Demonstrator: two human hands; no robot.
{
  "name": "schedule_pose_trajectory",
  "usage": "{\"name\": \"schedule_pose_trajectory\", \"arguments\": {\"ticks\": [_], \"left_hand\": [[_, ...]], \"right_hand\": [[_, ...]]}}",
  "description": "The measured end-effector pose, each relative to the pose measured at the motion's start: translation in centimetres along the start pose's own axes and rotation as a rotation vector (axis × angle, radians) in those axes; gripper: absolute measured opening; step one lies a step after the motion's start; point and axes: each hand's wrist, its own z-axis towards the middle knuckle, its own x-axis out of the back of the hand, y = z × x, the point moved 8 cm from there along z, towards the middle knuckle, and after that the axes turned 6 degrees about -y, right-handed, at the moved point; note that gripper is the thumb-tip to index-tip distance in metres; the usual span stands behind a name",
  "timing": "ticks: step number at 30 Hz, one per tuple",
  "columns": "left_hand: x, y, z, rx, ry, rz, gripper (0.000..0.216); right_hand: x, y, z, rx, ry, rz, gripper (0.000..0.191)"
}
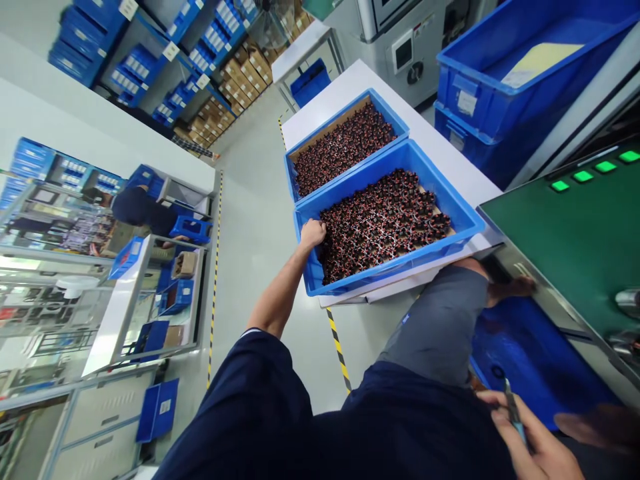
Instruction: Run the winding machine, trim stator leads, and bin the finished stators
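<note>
My left hand (313, 233) reaches over the left rim of the nearer blue bin (465, 220). Its curled fingers meet the edge of a pile of small black parts with red bits (385, 227); the fingertips are hidden among them. Low on the right, my right hand (533, 437) is closed around a slim hand tool with a light-blue handle (514, 410), whose exact kind I cannot make out. Under that hand lies a blue tray (525, 353) with a small dark ring (497, 371) near the tool's tip.
Another blue bin (289, 167) of similar parts adjoins the first on a white table (440, 157). Right of it are stacked blue crates (487, 100) and a green work surface (565, 233). A co-worker (140, 210) bends over benches at left. Shelving (165, 57) stands behind.
</note>
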Motion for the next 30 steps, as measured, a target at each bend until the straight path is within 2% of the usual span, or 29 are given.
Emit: {"name": "schedule_pose_trajectory", "arguments": {"ticks": [3, 5, 6, 7, 8, 9, 13, 16, 19, 22, 24, 27, 30], "left_hand": [[1.6, 0.9, -2.0, -0.031, 0.039, -0.057, 0.038], [2.8, 2.7, -3.8, -0.076, 0.113, -0.108, 0.034], [3.5, 4.3, -4.9, -0.133, 0.187, -0.159, 0.033], [4.7, 6.6, -6.5, -0.278, 0.335, -0.288, 0.033], [5.3, 9.6, -8.3, -0.462, 0.411, -0.411, 0.035], [5.3, 13.1, -10.3, -0.644, 0.421, -0.499, 0.039], [2.3, 29.6, -20.9, -1.281, 0.216, -0.477, 0.049], [-0.6, 39.5, -27.5, -1.526, 0.121, -0.354, 0.057], [-2.8, 45.5, -30.2, -1.644, 0.076, -0.231, 0.055], [-3.8, 48.5, -30.0, -1.701, 0.03, -0.164, 0.032], [-3.6, 49.0, -29.9, -1.738, -0.006, -0.182, 0.017], [-1.5, 47.3, -30.7, -1.736, -0.055, -0.426, 0.021], [1.1, 43.9, -33.1, -1.678, -0.25, -0.779, 0.027]], "right_hand": [[0.4, -2.5, -1.0, 0.113, 0.034, 0.036, 0.061], [0.8, -4.0, -2.2, 0.172, 0.065, 0.056, 0.056], [1.0, -4.6, -2.7, 0.188, 0.074, 0.059, 0.055], [1.1, -5.1, -3.1, 0.194, 0.076, 0.057, 0.054], [1.1, -5.5, -3.4, 0.192, 0.072, 0.05, 0.052], [1.2, -5.8, -3.6, 0.183, 0.065, 0.042, 0.05], [1.1, -6.4, -4.6, 0.15, 0.038, 0.029, 0.04], [0.9, -6.8, -6.0, 0.159, 0.028, 0.05, 0.034], [0.9, -6.4, -7.4, 0.161, 0.038, 0.103, 0.029], [1.3, -4.7, -8.3, 0.127, 0.078, 0.147, 0.029], [1.5, -3.4, -8.8, 0.115, 0.111, 0.188, 0.031], [2.5, -2.1, -9.6, 0.126, 0.248, 0.289, 0.034], [4.8, -2.3, -11.1, 0.192, 0.529, 0.454, 0.033]]}}
